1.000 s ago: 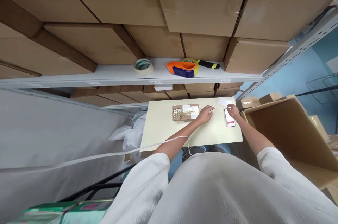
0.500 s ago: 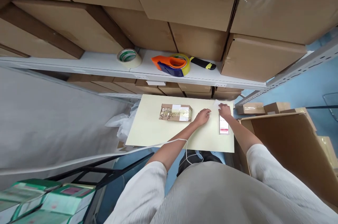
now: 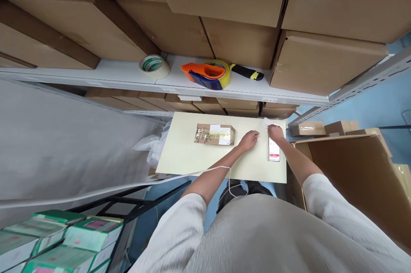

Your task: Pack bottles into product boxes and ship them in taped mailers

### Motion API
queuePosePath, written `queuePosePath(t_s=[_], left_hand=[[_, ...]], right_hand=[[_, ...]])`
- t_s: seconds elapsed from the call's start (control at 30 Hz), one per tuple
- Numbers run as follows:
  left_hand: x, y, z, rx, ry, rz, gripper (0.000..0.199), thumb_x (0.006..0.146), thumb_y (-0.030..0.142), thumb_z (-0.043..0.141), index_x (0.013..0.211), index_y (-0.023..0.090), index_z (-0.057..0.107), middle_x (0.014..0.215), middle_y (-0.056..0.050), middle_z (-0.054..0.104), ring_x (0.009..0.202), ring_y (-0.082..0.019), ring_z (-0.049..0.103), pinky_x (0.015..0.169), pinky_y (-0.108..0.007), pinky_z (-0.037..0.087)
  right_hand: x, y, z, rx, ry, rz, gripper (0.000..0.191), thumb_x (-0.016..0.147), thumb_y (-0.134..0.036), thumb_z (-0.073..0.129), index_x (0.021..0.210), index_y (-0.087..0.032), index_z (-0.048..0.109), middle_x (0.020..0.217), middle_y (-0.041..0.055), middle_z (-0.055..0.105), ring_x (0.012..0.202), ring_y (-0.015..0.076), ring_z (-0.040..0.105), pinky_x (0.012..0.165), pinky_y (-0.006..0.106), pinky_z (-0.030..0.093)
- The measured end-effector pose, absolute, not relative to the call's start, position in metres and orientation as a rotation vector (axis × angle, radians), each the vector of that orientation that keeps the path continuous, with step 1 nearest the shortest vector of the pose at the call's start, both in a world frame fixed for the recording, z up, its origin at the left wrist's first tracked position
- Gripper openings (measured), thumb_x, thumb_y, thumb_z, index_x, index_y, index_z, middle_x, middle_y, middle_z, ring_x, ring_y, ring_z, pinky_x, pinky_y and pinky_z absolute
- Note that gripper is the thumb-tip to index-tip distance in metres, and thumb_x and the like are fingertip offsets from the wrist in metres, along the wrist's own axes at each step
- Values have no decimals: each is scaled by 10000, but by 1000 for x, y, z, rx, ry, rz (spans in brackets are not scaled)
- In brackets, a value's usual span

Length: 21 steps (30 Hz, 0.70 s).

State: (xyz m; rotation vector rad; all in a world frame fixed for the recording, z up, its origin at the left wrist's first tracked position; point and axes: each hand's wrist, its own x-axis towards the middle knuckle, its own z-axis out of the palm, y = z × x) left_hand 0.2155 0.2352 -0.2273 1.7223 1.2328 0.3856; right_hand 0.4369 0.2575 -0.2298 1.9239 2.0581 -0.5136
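On the pale tabletop, my left hand is held with its fingers curled together; whatever may be between the fingertips is too small to make out. My right hand pinches a small white slip of paper near the table's far right corner. Just below that hand lies a phone with a lit white and pink screen, its upper end covered by the hand. A taped brown cardboard box with a white label and dark handwriting rests to the left of my left hand.
A shelf beyond the table holds a tape roll, an orange and blue tape dispenser, a black and yellow cutter and brown cartons. A large open carton stands right. A white cable crosses the table's front edge.
The view has shifted slightly. The white slip by my right hand now lies flatter and shows more. A tiny white bit seen at my left fingertips no longer shows clearly. The box stays put.
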Motion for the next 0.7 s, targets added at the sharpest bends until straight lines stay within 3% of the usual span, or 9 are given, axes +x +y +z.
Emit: queuePosePath(t_s=[0.23, 0.4, 0.5, 0.7], left_hand=[[231, 248, -219, 1592, 1309, 416, 287, 936, 93, 595, 1157, 190, 750, 1199, -98, 771, 1087, -238, 736, 1041, -370, 574], [258, 269, -215, 1402, 1404, 471, 184, 983, 215, 670, 1159, 218, 723, 1136, -81, 799, 1094, -247, 749, 1020, -363, 567], [277, 278, -216, 1323, 1422, 481, 287, 956, 245, 737, 1238, 225, 691, 1137, -79, 805, 1107, -255, 751, 1028, -373, 560], [298, 280, -222, 1255, 1466, 483, 384, 865, 124, 760, 1236, 192, 692, 1041, -90, 803, 1022, -270, 759, 1029, -444, 584]], right_hand=[[446, 246, -210, 2208, 2069, -574, 372, 1042, -198, 448, 1224, -166, 771, 1284, 162, 766, 1090, 280, 726, 977, 354, 511], [455, 229, -191, 2297, 2163, -603, 361, 1041, -231, 472, 1254, -198, 761, 1328, 117, 765, 1132, 275, 716, 1001, 349, 524], [460, 223, -183, 2251, 2230, -609, 356, 1057, -229, 460, 1250, -190, 757, 1328, 117, 763, 1160, 270, 710, 1020, 346, 513], [466, 217, -180, 2180, 2291, -635, 353, 1050, -195, 454, 1240, -169, 750, 1297, 134, 758, 1188, 280, 689, 1055, 378, 493]])
